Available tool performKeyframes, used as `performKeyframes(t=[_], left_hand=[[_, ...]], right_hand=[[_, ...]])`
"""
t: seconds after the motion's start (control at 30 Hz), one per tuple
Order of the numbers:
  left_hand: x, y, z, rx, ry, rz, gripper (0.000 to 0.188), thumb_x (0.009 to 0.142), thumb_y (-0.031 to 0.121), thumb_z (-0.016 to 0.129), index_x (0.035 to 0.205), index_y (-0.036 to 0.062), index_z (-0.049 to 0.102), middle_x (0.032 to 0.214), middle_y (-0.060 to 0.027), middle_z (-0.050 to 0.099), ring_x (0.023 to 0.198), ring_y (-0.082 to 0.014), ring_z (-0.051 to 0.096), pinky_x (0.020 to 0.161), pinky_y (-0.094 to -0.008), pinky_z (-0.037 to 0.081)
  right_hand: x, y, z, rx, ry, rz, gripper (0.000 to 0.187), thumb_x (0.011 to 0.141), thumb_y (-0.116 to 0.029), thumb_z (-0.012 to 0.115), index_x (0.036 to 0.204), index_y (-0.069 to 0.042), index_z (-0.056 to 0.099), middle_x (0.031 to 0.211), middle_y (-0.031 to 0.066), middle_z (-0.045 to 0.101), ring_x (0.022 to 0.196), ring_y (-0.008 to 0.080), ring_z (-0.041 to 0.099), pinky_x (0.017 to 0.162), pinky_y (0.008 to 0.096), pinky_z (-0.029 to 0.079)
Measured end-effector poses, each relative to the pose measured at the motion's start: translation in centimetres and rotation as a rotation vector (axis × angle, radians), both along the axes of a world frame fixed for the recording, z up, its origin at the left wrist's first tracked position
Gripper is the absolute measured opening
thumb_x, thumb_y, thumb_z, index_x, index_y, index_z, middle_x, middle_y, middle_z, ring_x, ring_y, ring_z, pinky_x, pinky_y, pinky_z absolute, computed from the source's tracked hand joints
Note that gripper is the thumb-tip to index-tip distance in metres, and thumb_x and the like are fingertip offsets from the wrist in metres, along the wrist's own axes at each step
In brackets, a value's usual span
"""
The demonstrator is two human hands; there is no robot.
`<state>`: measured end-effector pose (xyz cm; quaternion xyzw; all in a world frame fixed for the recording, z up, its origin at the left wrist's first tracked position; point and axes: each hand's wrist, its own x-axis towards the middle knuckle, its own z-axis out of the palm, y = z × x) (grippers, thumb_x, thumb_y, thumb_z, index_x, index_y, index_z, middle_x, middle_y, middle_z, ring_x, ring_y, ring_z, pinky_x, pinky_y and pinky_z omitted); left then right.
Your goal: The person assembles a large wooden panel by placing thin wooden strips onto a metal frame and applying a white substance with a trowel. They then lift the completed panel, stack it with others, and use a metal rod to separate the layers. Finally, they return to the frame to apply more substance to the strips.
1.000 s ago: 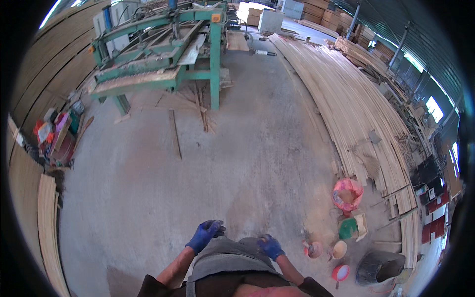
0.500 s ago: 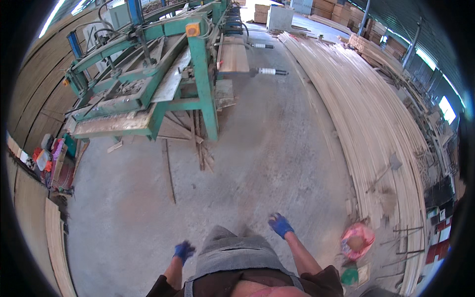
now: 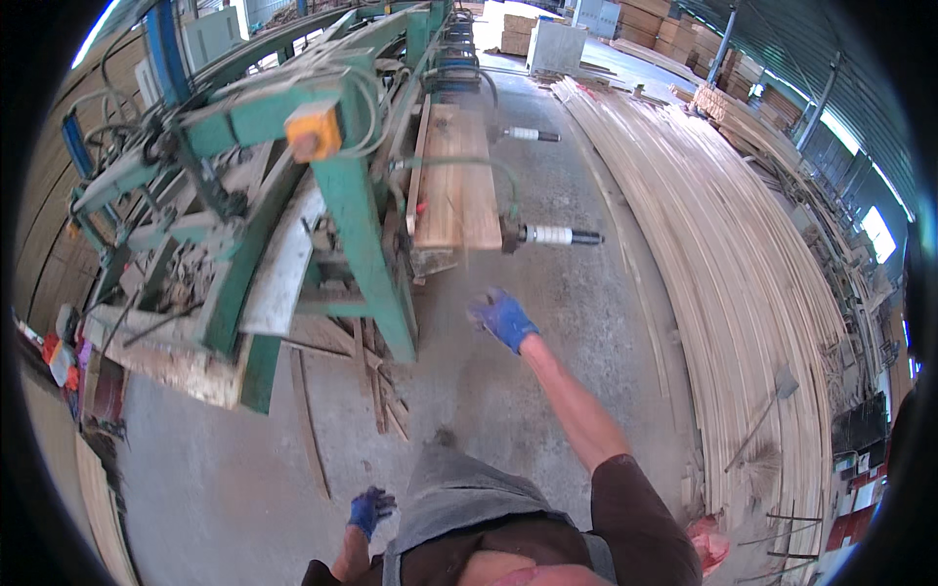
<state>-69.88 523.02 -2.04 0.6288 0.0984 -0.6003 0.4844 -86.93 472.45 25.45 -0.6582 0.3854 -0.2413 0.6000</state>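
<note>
My right hand [image 3: 504, 318], in a blue glove, reaches forward with fingers apart and holds nothing. It is nearest to the end of the wooden boards [image 3: 459, 195] that rest along the side of a green machine frame [image 3: 357, 234], but does not touch them. Two white-and-black cylinders [image 3: 559, 235] stick out beside these boards. Low beside the grey apron [image 3: 469, 493] hangs my left hand [image 3: 371, 510], gloved in blue too, its fingers spread and nothing in them.
Long planks [image 3: 703, 264] lie in a wide pile along the right, with a broom [image 3: 762, 454] on them. A pink sack [image 3: 707, 547] sits at the lower right. Loose wood strips [image 3: 311, 430] lie on the floor by the machine's leg. An orange-yellow box [image 3: 315, 132] caps its corner.
I have moved forward, so the machine and boards look closer. My right arm has stretched out toward the boards. My left hand stays low at my side.
</note>
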Motion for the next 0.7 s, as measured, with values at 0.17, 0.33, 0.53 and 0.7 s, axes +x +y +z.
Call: performKeyframes(t=[0.17, 0.33, 0.53, 0.7], left_hand=[[4.8, -23.9, 8.2, -0.312, -0.212, -0.047, 0.049, 0.102, 0.044, 0.048, 0.128, 0.0038, 0.059, 0.108, -0.0181, 0.072, 0.089, -0.0294, 0.072, 0.077, -0.0384, 0.058], [4.6, -29.5, 4.8, -0.177, -0.162, 0.052, 0.054, 0.101, 0.046, 0.048, 0.133, 0.002, 0.053, 0.11, -0.0169, 0.07, 0.095, -0.0346, 0.069, 0.083, -0.0464, 0.056], [-9.4, -35.8, 0.3, 0.29, -0.041, -0.19, 0.048, 0.099, 0.051, 0.049, 0.115, 0.0073, 0.061, 0.112, -0.0181, 0.071, 0.086, -0.0349, 0.071, 0.069, -0.0501, 0.055], [-21.9, -51.6, 0.7, 0.281, -0.05, -0.349, 0.046, 0.099, 0.049, 0.05, 0.114, 0.0071, 0.061, 0.111, -0.0181, 0.071, 0.086, -0.0348, 0.071, 0.069, -0.0498, 0.055]], right_hand=[[4.5, -20.1, -0.4, -0.142, -0.124, -0.055, 0.028, 0.094, -0.025, 0.064, 0.109, -0.002, 0.062, 0.089, 0.0131, 0.067, 0.07, 0.0221, 0.065, 0.059, 0.0372, 0.053], [-0.8, -23.3, -3.9, -0.51, 0.003, 0.073, 0.02, 0.096, -0.025, 0.059, 0.108, -0.01, 0.064, 0.095, 0.0162, 0.069, 0.084, 0.0336, 0.068, 0.075, 0.0429, 0.053], [-24.8, -29.9, -9.6, -0.405, 0.149, 0.159, 0.027, 0.098, -0.032, 0.059, 0.108, -0.008, 0.065, 0.097, 0.0164, 0.068, 0.085, 0.0282, 0.068, 0.077, 0.0412, 0.053], [-38.1, -41.8, -10.0, -0.049, 0.35, 0.238, 0.033, 0.1, -0.032, 0.058, 0.118, -0.006, 0.064, 0.103, 0.013, 0.069, 0.09, 0.0239, 0.068, 0.082, 0.0387, 0.054]])
